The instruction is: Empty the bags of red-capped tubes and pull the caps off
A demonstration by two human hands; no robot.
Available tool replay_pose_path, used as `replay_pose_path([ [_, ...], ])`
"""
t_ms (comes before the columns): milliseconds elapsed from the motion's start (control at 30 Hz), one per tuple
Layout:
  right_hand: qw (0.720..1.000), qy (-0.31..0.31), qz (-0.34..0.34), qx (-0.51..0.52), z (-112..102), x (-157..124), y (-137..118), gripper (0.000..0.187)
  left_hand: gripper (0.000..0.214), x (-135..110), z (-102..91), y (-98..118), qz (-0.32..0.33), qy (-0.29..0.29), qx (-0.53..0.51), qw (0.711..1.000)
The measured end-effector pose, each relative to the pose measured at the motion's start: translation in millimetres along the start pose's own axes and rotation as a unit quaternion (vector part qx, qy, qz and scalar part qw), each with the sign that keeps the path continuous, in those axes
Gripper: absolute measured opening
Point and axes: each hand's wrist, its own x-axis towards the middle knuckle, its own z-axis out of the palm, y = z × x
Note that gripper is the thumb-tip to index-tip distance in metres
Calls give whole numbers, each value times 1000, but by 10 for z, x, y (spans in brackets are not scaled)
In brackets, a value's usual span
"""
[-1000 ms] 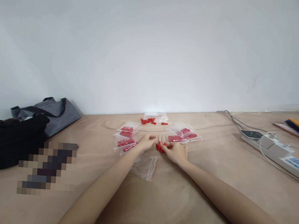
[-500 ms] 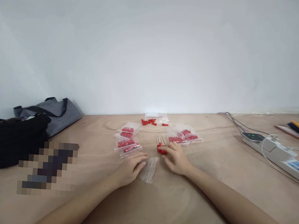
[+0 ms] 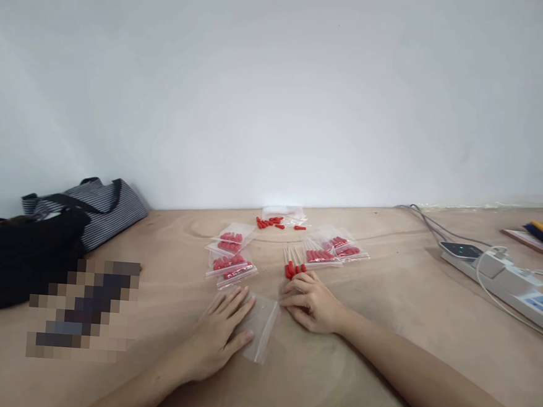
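Note:
My left hand lies on the table with its fingers spread, touching the left side of a small clear zip bag. The bag is flat, and nothing shows inside it. To its right, my right hand rests with bent fingers slightly apart, the fingertips close to the bag's right edge. I see nothing held in it. Just beyond these fingers lies a small group of thin pale sticks with red ends, fanned side by side. Whether a fingertip touches one of them is hard to make out.
Filled zip bags with red pieces lie at the left, more filled bags at the right. Loose red pieces sit near the wall by a clear bag. A power strip is far right; a black bag stands left.
The clear bag has shifted nearer and turned flatter. My left hand has come nearer and spread its fingers. My right hand has drawn back from the red-ended sticks, which show more fully.

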Motion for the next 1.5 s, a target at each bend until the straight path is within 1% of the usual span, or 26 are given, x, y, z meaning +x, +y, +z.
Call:
replay_pose_path([
  [67,1000,9,15,3,-1,2,-6,22,54,-190,42,-106,-31,28,10,999],
  [100,1000,14,22,2,1,4,-6,22,54,-282,59,-194,-57,45,16,997],
  [167,999,25,34,-3,9,11,0,19,52,-431,64,-430,-113,79,29,990],
  [233,998,34,45,-8,17,16,8,16,53,-500,17,-706,-136,104,30,985],
  [267,998,38,49,-10,20,18,11,16,51,-501,-27,-840,-130,105,28,986],
  [333,997,43,55,-11,22,18,14,15,46,-444,-138,-1070,-104,83,14,991],
  [367,997,45,58,-10,22,18,13,15,46,-396,-197,-1159,-111,79,11,991],
  [433,997,47,59,-7,20,16,11,15,47,-285,-300,-1275,-125,69,16,990],
  [500,997,47,59,-5,18,16,9,14,48,-173,-373,-1310,-135,72,30,988],
  [567,997,46,61,-5,17,17,8,14,48,-67,-414,-1275,-132,105,46,985],
  [633,997,47,62,-7,16,19,6,14,49,39,-425,-1197,-96,144,50,984],
  [700,997,49,62,-9,15,21,5,14,46,152,-412,-1116,-36,156,44,986],
  [767,997,50,63,-12,16,21,4,14,39,263,-388,-1057,-1,155,39,987],
  [833,996,53,64,-17,20,20,8,14,36,356,-367,-1011,-5,178,40,983],
  [900,996,56,71,-28,29,15,16,14,37,422,-362,-935,-15,223,42,974],
  [967,993,61,88,-44,40,9,28,14,36,464,-367,-789,-6,279,46,959],
  [1033,990,68,113,-56,48,3,39,13,33,490,-364,-569,30,322,55,945],
  [1100,986,74,135,-61,47,-1,44,11,29,509,-335,-303,87,339,65,934],
  [1200,983,81,157,-55,31,-1,40,6,26,529,-230,79,157,312,74,934],
  [1233,983,83,159,-50,26,-1,36,7,26,533,-184,181,178,299,76,934],
  [1300,984,88,150,-46,21,-1,31,15,28,537,-100,331,198,279,55,938],
  [1367,987,92,121,-55,28,-2,30,18,25,537,-53,401,204,254,0,945],
  [1433,989,94,85,-70,43,-4,36,14,22,535,-57,400,204,221,-66,952],
  [1500,990,94,63,-80,57,-6,46,14,39,531,-96,344,199,182,-108,957],
])
